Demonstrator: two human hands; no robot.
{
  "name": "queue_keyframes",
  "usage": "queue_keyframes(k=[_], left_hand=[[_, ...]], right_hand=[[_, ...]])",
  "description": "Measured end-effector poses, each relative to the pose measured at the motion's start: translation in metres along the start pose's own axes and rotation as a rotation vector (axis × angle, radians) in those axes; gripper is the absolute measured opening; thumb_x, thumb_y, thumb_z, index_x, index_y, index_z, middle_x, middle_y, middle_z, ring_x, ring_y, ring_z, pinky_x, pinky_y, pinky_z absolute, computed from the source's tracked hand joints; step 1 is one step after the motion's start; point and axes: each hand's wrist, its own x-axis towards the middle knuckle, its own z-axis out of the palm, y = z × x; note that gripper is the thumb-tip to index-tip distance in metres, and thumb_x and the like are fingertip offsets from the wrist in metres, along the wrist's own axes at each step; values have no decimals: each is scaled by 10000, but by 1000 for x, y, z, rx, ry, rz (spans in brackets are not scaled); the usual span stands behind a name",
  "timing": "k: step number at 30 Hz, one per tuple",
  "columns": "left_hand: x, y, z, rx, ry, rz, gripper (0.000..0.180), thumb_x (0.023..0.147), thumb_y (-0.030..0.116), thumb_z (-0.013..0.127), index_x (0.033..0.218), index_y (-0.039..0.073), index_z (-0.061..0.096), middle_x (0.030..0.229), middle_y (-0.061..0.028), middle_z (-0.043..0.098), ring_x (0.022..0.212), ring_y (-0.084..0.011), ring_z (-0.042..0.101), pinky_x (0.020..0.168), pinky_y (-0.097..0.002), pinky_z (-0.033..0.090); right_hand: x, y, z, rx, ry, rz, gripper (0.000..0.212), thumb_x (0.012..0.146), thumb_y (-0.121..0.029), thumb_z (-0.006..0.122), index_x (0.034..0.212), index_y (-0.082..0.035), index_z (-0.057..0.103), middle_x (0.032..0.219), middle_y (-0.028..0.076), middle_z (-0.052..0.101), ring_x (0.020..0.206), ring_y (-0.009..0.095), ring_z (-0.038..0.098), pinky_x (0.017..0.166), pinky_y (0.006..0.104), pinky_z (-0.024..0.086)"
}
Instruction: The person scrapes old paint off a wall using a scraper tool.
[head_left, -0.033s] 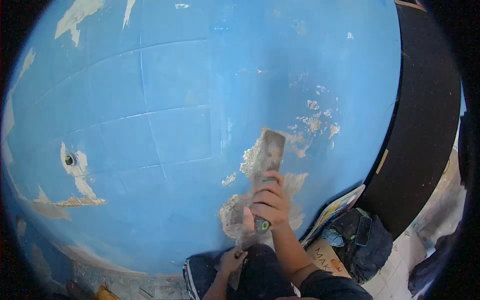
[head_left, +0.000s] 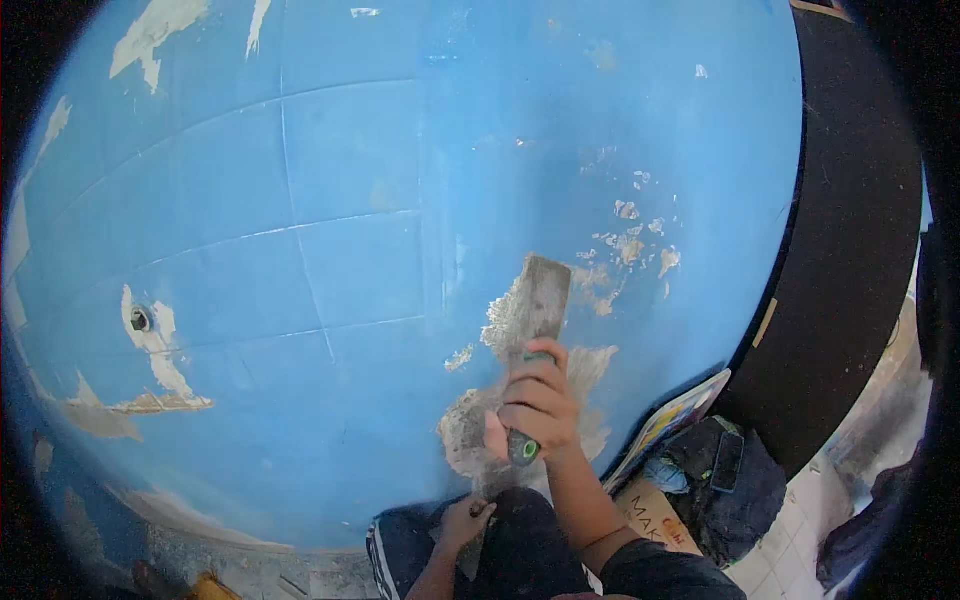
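Right hand [head_left: 538, 402] gripped the trowel [head_left: 547, 298], blade stretching up beyond it over the bare patch [head_left: 463, 432]; left hand [head_left: 463, 524], lower, clutched another tool [head_left: 477, 508].

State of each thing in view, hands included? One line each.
Wall: blue, paint peeled in patches
Trowel: held, blade up at the wall; contact unclear
Right hand: closed around the trowel's handle
Left hand: closed on a small tool, partly hidden
Dark cloth: bunched up
Phone: lying on the cloth
Cardboard: partly hidden
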Motion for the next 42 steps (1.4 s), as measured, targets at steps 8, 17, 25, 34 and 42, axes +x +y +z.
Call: queue_keyframes(k=[8,17,25,34,42], left_hand=[[0,-7,2,13,30,22,427,865,487,702,941,67,704,798,-102,695,755,-286,683,704,-401,533],[-5,2,-1,-9,44,37,375,858,447,725,969,89,707,811,-101,694,759,-271,686,704,-386,532],[2,-12,7,-47,61,25,395,851,450,730,974,75,706,833,-111,705,790,-288,698,733,-413,542],[-3,4,-6,10,20,-5,411,848,460,727,979,71,703,827,-108,711,775,-299,696,722,-412,545],[-9,25,-16,-92,-34,-134,402,847,452,730,961,66,710,826,-110,705,769,-290,688,703,-402,543]], right_hand=[[-30,-13,6,-9,-22,41,193,696,-98,701,598,-122,536,619,-3,527,678,195,557,936,480,433],[-13,6,7,-45,15,-41,147,681,-89,705,619,-112,575,647,13,552,720,217,590,919,498,446],[-5,7,6,-18,63,-20,180,680,-92,703,595,-110,545,645,9,550,695,205,571,927,480,447],[-16,0,5,-27,32,-32,167,692,-95,689,606,-116,547,631,-5,554,686,197,590,915,462,446],[-16,-4,13,-60,15,-19,131,675,-96,693,612,-116,580,656,-1,572,690,201,599,898,454,450]])
